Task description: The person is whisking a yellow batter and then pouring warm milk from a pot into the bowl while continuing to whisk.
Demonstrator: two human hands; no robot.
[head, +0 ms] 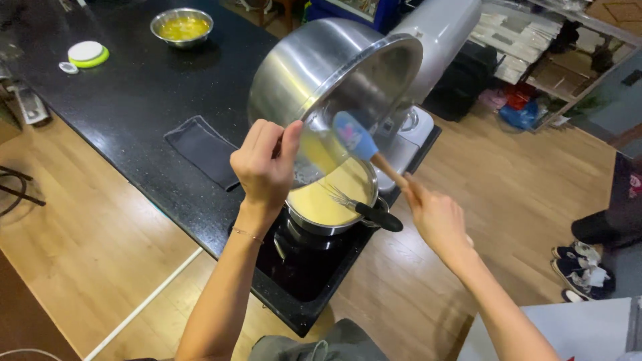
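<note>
The left hand is closed on the rim of a big steel mixing bowl and holds it tilted, its mouth turned down toward 5 o'clock, above a saucepan. The right hand grips the wooden handle of a blue spatula, whose blade lies inside the bowl against the yellow batter. The saucepan stands on a black cooktop at the near end of the dark bench, filled with pale yellow cream, and a whisk rests in it. At 10 o'clock, far away on the bench, stands a small steel bowl with yellow liquid.
</note>
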